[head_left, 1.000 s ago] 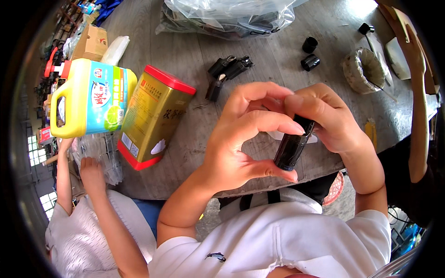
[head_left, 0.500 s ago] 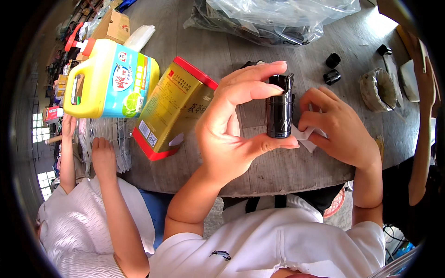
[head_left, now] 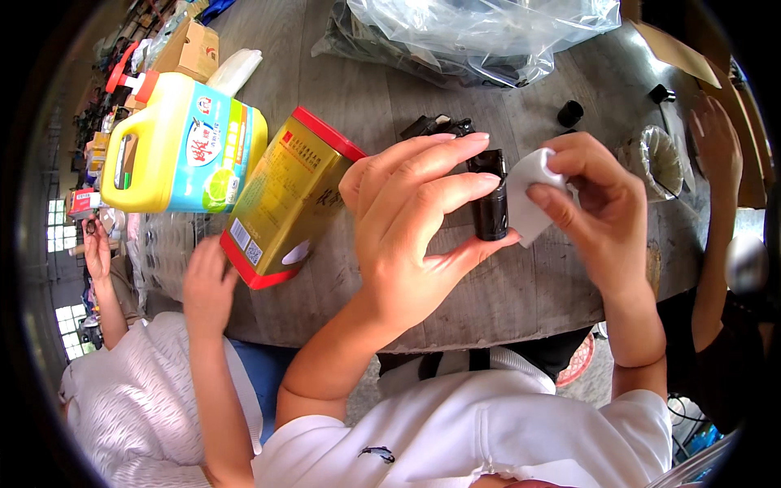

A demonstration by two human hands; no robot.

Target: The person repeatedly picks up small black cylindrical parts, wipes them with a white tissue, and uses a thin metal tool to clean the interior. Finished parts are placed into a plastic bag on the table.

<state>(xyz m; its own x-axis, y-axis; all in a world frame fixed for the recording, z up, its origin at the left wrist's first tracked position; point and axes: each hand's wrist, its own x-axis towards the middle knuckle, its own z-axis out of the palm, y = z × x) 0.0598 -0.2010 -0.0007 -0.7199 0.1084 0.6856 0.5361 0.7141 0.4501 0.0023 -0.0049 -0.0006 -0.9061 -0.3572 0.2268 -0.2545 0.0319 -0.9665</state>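
Note:
My left hand [head_left: 407,220] grips a small glossy black cylinder [head_left: 490,207] upright, fingers at its upper part and thumb under its lower end. Its exact kind I cannot make out. Close on its right, my right hand [head_left: 604,207] pinches a folded white cloth [head_left: 529,195] between thumb and fingers. The cloth hangs beside the cylinder; whether they touch is not clear. Behind my left fingers lie several black pieces [head_left: 435,126], partly hidden.
A yellow jug [head_left: 134,167] with a red pump and a gold-and-red tin [head_left: 293,187] stand left. A plastic bag [head_left: 488,41] lies at the back. Black caps [head_left: 569,112] and a lined tub [head_left: 659,163] are right. Other people's hands [head_left: 207,285] are at both sides.
My right hand has risen and now shows the white cloth up beside the cylinder. My left hand keeps hold of the cylinder, which has turned a little. A co-worker's hand moved toward the tin.

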